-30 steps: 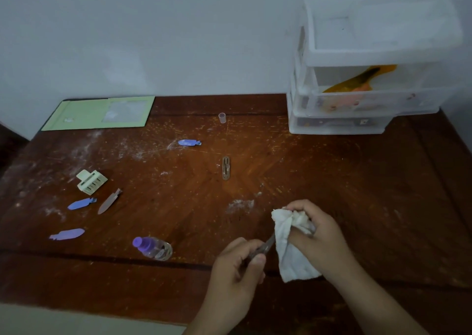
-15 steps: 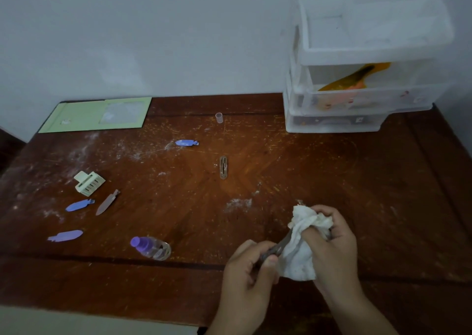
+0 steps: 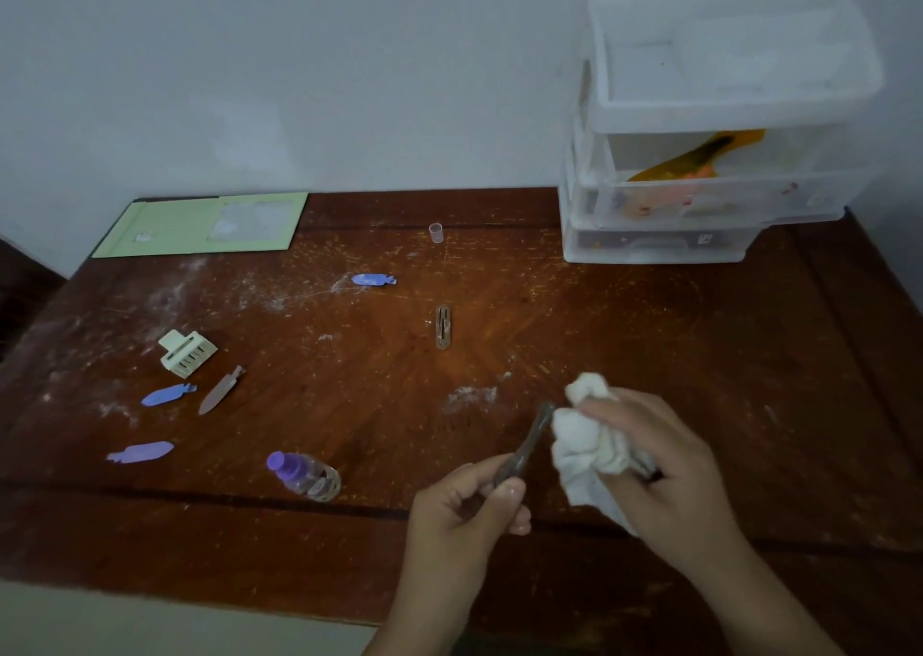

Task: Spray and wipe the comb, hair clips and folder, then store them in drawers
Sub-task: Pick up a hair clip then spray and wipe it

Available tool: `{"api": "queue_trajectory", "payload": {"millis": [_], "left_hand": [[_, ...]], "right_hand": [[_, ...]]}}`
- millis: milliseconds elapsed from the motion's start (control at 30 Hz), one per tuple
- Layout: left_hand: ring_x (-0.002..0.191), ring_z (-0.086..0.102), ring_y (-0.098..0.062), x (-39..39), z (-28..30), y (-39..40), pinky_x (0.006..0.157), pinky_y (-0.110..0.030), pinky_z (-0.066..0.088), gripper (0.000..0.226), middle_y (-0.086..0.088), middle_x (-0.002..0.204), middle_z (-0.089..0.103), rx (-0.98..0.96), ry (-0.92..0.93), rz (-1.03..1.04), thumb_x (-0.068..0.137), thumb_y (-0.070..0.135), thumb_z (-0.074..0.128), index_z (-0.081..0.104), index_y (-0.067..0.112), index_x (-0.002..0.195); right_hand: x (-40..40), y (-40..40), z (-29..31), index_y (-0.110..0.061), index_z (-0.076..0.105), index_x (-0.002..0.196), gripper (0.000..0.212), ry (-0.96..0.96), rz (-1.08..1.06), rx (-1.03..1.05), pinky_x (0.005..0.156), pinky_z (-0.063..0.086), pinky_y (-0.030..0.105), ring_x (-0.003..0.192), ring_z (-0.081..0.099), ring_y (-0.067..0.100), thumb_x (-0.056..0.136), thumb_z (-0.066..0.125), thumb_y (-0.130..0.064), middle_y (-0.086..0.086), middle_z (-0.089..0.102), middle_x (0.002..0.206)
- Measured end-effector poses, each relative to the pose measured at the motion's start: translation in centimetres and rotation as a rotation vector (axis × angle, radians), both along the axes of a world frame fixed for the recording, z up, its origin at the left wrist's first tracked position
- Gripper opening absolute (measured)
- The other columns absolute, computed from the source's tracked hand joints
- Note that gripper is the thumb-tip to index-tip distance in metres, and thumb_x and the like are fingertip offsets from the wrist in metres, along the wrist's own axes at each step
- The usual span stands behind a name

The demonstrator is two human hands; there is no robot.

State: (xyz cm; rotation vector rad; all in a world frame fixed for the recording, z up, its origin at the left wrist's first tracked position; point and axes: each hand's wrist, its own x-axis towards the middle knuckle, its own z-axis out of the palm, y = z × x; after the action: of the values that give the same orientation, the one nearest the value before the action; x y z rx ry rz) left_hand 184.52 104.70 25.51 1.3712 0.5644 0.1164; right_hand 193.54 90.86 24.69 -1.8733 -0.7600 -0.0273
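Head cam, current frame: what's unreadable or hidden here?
- Lower end of the brown clip: hidden inside the left hand.
- Part of the cloth: covered by the right hand.
- Bottom drawer contents: too dim behind frosted plastic.
- Spray bottle label: too small to read.
- Both forearms: cut off at the bottom edge.

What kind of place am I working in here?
Probably a home desk or dressing corner: a worn wooden table against a plain wall, a small plastic drawer unit on it, and hair clips scattered about with a spray bottle.
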Motion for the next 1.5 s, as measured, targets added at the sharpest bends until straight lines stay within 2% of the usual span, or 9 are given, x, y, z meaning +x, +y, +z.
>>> {"api": "queue_trajectory", "payload": {"millis": [133, 600, 867, 933, 1000, 1100, 1200, 1367, 1500], "left_hand": [[0.049, 0.057, -0.003, -0.1, 0.8, -0.3, 0.051, -0.015, 0.048, 0.02, -0.001, 0.053, 0.065, -0.042, -0.059, -0.045, 0.077, 0.017, 0.066, 0.076, 0.032, 0.068], [0.051, 0.06, -0.008, -0.8, 0.0, -0.8, 0.052, -0.018, 0.051, 0.023, -0.005, 0.055, 0.065, -0.034, -0.034, -0.021, 0.084, 0.015, 0.059, 0.076, 0.023, 0.069], [0.057, 0.063, -0.008, -1.2, -0.8, 0.0, 0.06, -0.017, 0.052, 0.016, -0.001, 0.062, 0.064, 0.094, -0.062, -0.077, 0.082, 0.016, 0.064, 0.074, 0.026, 0.076], [0.064, 0.063, -0.002, -1.2, -0.9, 0.3, 0.066, -0.012, 0.049, 0.013, 0.0, 0.07, 0.064, 0.284, -0.107, -0.186, 0.074, 0.027, 0.064, 0.072, 0.036, 0.077], [0.073, 0.061, 0.002, -1.2, -1.3, 0.6, 0.069, -0.007, 0.045, 0.025, 0.004, 0.076, 0.064, 0.453, -0.107, -0.23, 0.071, 0.023, 0.059, 0.066, 0.042, 0.085], [0.085, 0.059, 0.006, -1.1, -1.2, 0.7, 0.069, -0.004, 0.042, 0.024, 0.028, 0.094, 0.06, 0.598, -0.1, -0.249, 0.072, 0.032, 0.058, 0.069, 0.043, 0.09], [0.089, 0.055, 0.012, -1.1, -1.6, 0.7, 0.07, -0.001, 0.04, 0.039, 0.039, 0.1, 0.054, 0.714, -0.114, -0.219, 0.074, 0.021, 0.057, 0.058, 0.04, 0.108], [0.089, 0.059, 0.007, -1.1, -0.2, 0.5, 0.073, -0.004, 0.044, 0.018, 0.017, 0.097, 0.062, 0.423, -0.059, -0.227, 0.074, 0.034, 0.058, 0.066, 0.045, 0.085], [0.073, 0.068, -0.007, -0.8, -0.8, 0.1, 0.071, -0.018, 0.054, 0.05, 0.001, 0.081, 0.067, 0.139, 0.01, -0.003, 0.08, -0.008, 0.058, 0.074, 0.036, 0.064]], "right_hand": [[-0.2, 1.1, -1.2, -0.022, 0.055, 0.107, 0.034, -0.279, 0.105, -0.139, 0.088, 0.035, 0.011, 0.096, 0.048, 0.01, 0.076, 0.048, -0.01, -0.006, 0.05, 0.109], [-1.0, -0.3, -2.5, -0.021, 0.054, 0.11, 0.024, -0.392, 0.179, -0.227, 0.076, 0.039, 0.014, 0.087, 0.047, 0.009, 0.095, 0.036, -0.019, -0.004, 0.046, 0.101], [0.7, -2.5, -1.3, -0.043, 0.069, 0.081, 0.046, 0.583, -0.07, 0.191, 0.074, 0.049, 0.011, 0.098, 0.06, 0.004, 0.082, 0.057, 0.001, -0.016, 0.067, 0.097], [0.6, -2.3, -1.0, -0.032, 0.071, 0.079, 0.021, 0.814, -0.008, 0.248, 0.066, 0.052, 0.019, 0.093, 0.064, 0.015, 0.069, 0.074, -0.014, -0.006, 0.07, 0.09], [0.1, -1.8, -0.3, -0.028, 0.073, 0.077, 0.051, 0.965, 0.102, 0.28, 0.061, 0.054, 0.021, 0.083, 0.068, 0.017, 0.031, 0.086, -0.045, -0.002, 0.072, 0.084], [-0.2, -1.4, -0.1, -0.023, 0.073, 0.075, 0.066, 1.063, 0.149, 0.351, 0.057, 0.054, 0.023, 0.071, 0.069, 0.018, 0.017, 0.087, -0.052, 0.005, 0.073, 0.077], [-0.5, -1.0, 0.3, -0.023, 0.072, 0.068, 0.015, 1.061, 0.084, 0.313, 0.057, 0.051, 0.027, 0.069, 0.066, 0.019, 0.061, 0.079, -0.012, 0.006, 0.069, 0.077], [-0.9, -1.2, -0.5, -0.019, 0.067, 0.07, 0.038, 0.969, -0.131, 0.278, 0.055, 0.049, 0.026, 0.068, 0.062, 0.013, 0.075, 0.052, 0.016, -0.005, 0.067, 0.076], [-0.9, -1.1, -0.7, -0.026, 0.069, 0.068, 0.041, 0.845, -0.135, 0.249, 0.059, 0.05, 0.024, 0.07, 0.063, 0.005, 0.073, 0.058, 0.013, -0.015, 0.068, 0.078]]}}
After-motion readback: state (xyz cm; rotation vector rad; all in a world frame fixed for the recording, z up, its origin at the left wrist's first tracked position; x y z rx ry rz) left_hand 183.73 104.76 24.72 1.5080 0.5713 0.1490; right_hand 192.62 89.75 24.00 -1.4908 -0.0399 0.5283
